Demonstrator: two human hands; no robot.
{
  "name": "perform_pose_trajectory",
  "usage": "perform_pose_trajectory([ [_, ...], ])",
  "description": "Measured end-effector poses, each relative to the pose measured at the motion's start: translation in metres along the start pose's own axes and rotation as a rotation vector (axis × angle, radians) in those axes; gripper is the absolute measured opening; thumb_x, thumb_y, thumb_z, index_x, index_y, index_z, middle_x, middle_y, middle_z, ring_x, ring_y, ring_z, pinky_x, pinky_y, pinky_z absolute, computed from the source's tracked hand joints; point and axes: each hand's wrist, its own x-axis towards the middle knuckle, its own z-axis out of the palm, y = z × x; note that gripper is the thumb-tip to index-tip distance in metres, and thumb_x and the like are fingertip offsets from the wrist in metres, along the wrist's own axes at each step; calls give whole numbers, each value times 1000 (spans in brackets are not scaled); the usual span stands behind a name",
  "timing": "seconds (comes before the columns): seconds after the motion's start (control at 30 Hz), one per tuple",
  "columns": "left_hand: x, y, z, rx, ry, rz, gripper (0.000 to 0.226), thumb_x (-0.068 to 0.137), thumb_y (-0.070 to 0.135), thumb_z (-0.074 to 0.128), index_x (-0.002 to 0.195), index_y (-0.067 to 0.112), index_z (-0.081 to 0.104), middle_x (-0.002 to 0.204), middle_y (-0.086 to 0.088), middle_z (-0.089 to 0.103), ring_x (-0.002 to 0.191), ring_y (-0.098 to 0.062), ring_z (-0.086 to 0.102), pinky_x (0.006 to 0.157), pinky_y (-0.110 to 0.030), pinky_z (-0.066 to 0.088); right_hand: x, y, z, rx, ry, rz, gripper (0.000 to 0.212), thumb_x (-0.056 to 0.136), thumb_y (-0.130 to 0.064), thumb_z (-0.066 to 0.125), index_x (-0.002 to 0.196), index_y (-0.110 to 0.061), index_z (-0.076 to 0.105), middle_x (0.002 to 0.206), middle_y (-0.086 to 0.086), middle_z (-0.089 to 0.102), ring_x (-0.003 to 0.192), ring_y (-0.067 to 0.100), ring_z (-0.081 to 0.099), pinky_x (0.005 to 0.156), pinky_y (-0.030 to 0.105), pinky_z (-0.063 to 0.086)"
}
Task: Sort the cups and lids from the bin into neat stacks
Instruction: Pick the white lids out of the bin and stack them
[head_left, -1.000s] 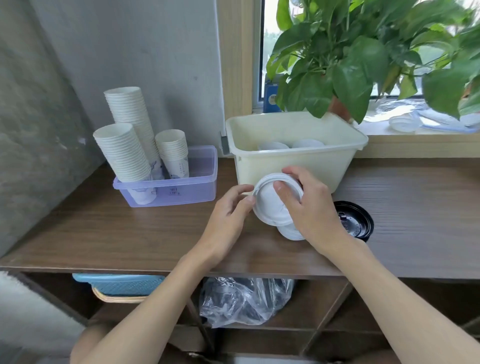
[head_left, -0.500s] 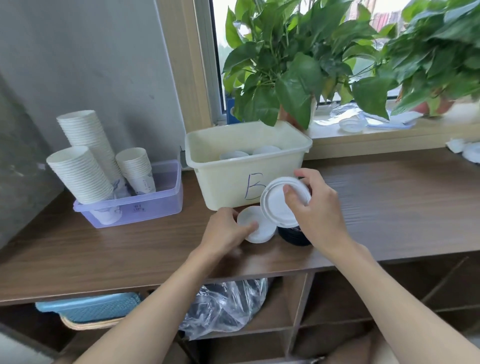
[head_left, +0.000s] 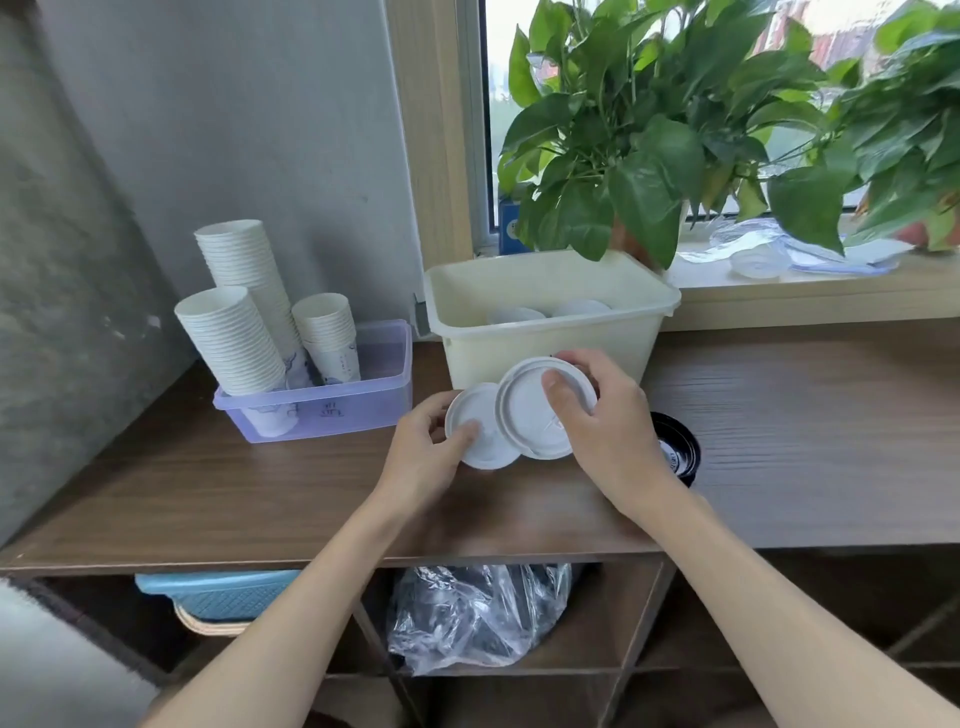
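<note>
Spanning the view, counter: a wide stretch of wood right of the bin, a narrower strip along the front edge. Bin at back, white lids low inside. Tub to its left holds three cup stacks. Right hand pinches big lid; left hand grips small lid, rims overlapping, before the bin. Black lid beside right wrist.
</note>
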Motion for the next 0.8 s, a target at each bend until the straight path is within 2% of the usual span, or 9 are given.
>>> perform_pose_trajectory([
  [0.13,-4,-9,-15,-64,17,-26,26,98,11,60,120,22,66,113,9,71,109,-7,65,97,-28,50,-2,5,33,64,-72,26,11,94,-26,59,105,-25,59,93,-12,64,88,5,58,74,17,46],
  [0.23,-8,-14,-21,-211,19,-122,21,103,24,51,117,25,67,115,5,72,113,-14,65,104,-43,48,-3,12,49,117,-73,81,12,93,-25,59,106,-26,60,95,-14,65,90,3,59,75,15,45],
  [0.33,-10,-18,-24,-358,-49,-193,34,101,40,47,122,22,68,121,0,71,116,-21,65,106,-54,45,-2,17,61,141,-70,124,11,93,-23,60,103,-27,60,94,-15,65,90,1,59,77,17,46],
  [0.4,-11,-20,-24,-349,-88,-172,48,90,57,57,125,24,66,123,0,70,118,-21,64,106,-55,46,-1,21,69,166,-60,150,11,92,-23,61,102,-25,61,93,-13,66,89,3,60,78,19,46],
  [0.43,-13,-21,-23,-314,-91,-152,57,82,62,64,126,26,64,124,2,69,118,-19,64,105,-52,47,0,23,73,179,-61,159,10,92,-23,60,102,-24,62,93,-11,67,88,4,60,78,19,46],
  [0.5,-14,-25,-20,-247,-71,-104,63,73,60,73,126,27,61,121,6,69,114,-10,64,99,-33,51,1,27,80,180,-85,159,10,93,-22,60,102,-21,62,96,-4,66,90,7,61,79,21,46],
  [0.6,-14,-27,-14,-199,-15,-81,50,80,33,79,125,24,57,117,10,67,102,6,63,82,-11,48,0,33,89,154,-133,130,9,92,-19,60,101,-21,62,103,2,62,93,5,59,81,17,45],
  [0.67,-15,-29,-12,-177,21,-90,47,87,22,76,127,21,51,120,8,62,98,11,60,80,-7,46,-1,32,92,184,-154,124,12,92,-16,59,102,-23,60,101,-4,64,92,-1,58,80,13,44],
  [0.8,-15,-33,-11,-117,47,-30,46,88,20,74,127,25,50,120,12,62,105,10,58,89,-9,44,-1,33,92,293,-194,143,23,85,-16,55,106,-20,60,99,-10,65,92,-2,58,82,11,44],
])
